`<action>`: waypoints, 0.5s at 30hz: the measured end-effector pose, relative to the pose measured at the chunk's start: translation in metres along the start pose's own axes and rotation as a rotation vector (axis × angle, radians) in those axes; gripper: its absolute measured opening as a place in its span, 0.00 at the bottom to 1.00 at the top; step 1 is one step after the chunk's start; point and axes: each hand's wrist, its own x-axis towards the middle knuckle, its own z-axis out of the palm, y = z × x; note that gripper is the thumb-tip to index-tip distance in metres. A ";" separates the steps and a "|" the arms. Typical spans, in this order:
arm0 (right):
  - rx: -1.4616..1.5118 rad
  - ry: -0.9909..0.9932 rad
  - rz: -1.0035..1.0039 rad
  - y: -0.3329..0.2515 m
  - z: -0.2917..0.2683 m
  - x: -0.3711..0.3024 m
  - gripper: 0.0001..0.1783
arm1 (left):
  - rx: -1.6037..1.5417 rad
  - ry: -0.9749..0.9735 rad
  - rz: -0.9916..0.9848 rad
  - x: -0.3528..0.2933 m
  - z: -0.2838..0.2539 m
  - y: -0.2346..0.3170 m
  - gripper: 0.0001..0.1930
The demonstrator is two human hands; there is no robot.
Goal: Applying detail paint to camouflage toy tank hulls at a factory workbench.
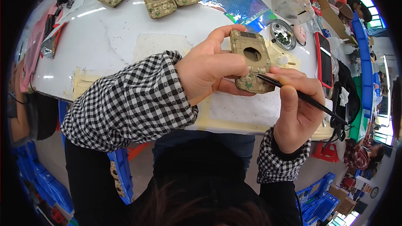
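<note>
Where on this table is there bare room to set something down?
The largest bare patch is white tabletop left of centre, between the far camouflage pieces and the left checked sleeve. It extends up to the left hand. Right of the held camouflage piece it's crowded: metal dish, red-framed device, plastic bags.

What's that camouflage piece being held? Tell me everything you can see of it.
The camouflage casing is a rounded block patterned in tan, green and brown, perhaps plastic. A round hole opens in its face, with dark rectangles near its far end. It points away from the person, over the table. The left hand grips it; tweezers in the right hand reach over its near half, contact unclear.
</note>
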 end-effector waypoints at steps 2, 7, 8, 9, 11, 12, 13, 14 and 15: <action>-0.008 0.002 -0.008 0.000 0.000 0.000 0.06 | 0.003 -0.003 0.001 0.000 0.000 0.000 0.40; 0.003 0.001 -0.009 -0.001 -0.001 -0.001 0.06 | 0.085 -0.019 -0.036 -0.004 0.003 0.003 0.37; 0.005 0.002 -0.010 -0.001 -0.001 -0.001 0.06 | 0.083 -0.020 -0.039 -0.004 0.004 0.003 0.37; 0.005 0.004 -0.008 -0.001 -0.001 -0.001 0.06 | 0.085 -0.017 -0.038 -0.004 0.004 0.003 0.37; 0.004 0.009 -0.006 0.000 -0.001 -0.001 0.07 | 0.089 -0.014 -0.037 -0.004 0.004 0.003 0.37; 0.005 0.011 -0.007 0.000 -0.001 -0.001 0.07 | 0.090 -0.014 -0.038 -0.004 0.004 0.003 0.38; 0.006 0.013 -0.008 0.000 -0.001 -0.001 0.07 | 0.090 -0.015 -0.039 -0.004 0.004 0.003 0.38; 0.007 0.014 -0.010 0.000 -0.001 -0.001 0.07 | 0.091 -0.014 -0.039 -0.004 0.004 0.003 0.38; 0.010 0.013 -0.013 0.000 -0.001 0.000 0.07 | 0.056 -0.008 -0.028 -0.003 0.003 0.003 0.38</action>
